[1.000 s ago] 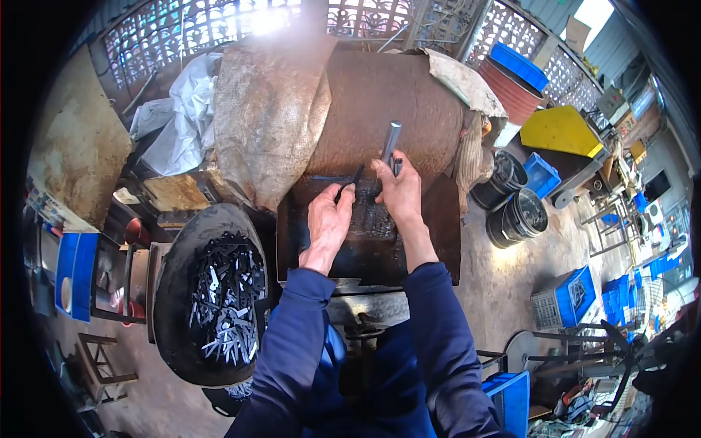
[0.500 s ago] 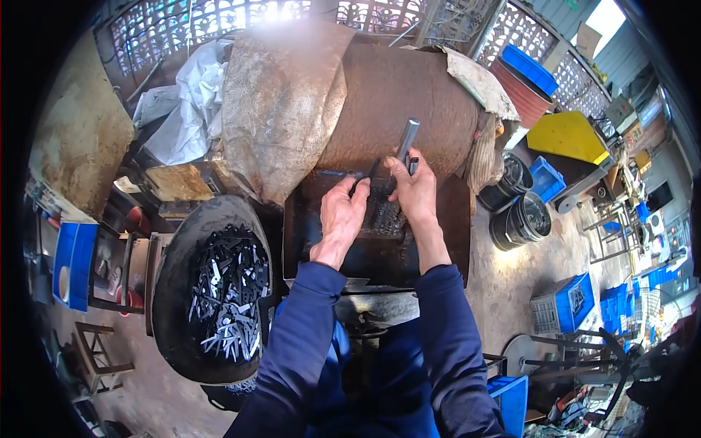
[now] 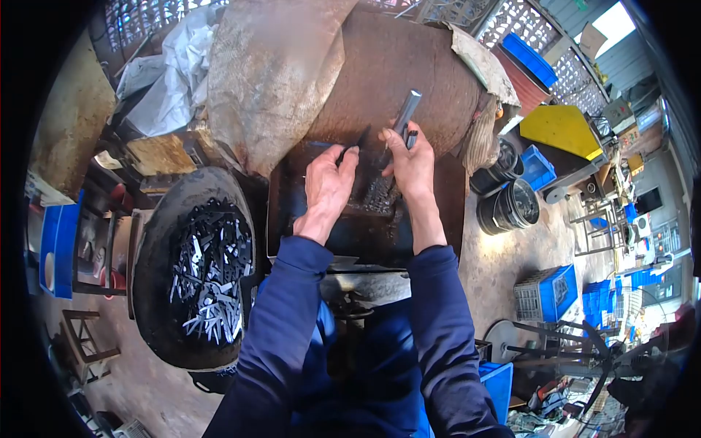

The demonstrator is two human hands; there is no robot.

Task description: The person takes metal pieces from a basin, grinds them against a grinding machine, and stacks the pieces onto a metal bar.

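My left hand (image 3: pixel 330 188) is closed in a pinch, thumb against fingers, on a thin dark strip (image 3: pixel 363 136) that points up and away. My right hand (image 3: pixel 413 166) is wrapped round a bundle of grey metal strips (image 3: pixel 407 111), whose long end sticks up past the thumb; a shorter dark end shows beside the index finger. Both hands are over a dark metal tray (image 3: pixel 292 208) in front of a large rusty brown drum (image 3: pixel 398 58). Small dark bits (image 3: pixel 380 196) lie in the tray between the hands.
A black tub (image 3: pixel 150 292) of loose metal strips (image 3: pixel 215 281) stands at my left. Stiff sacking (image 3: pixel 270 80) hangs over the drum's left side. Black buckets (image 3: pixel 520 204), a blue crate (image 3: pixel 548 296) and a pedestal fan (image 3: pixel 602 350) are on the right.
The view has shifted, so the tub and tray sit further left and higher. My left hand's dark strip now shows more plainly, apart from the right hand. Both hands keep their hold.
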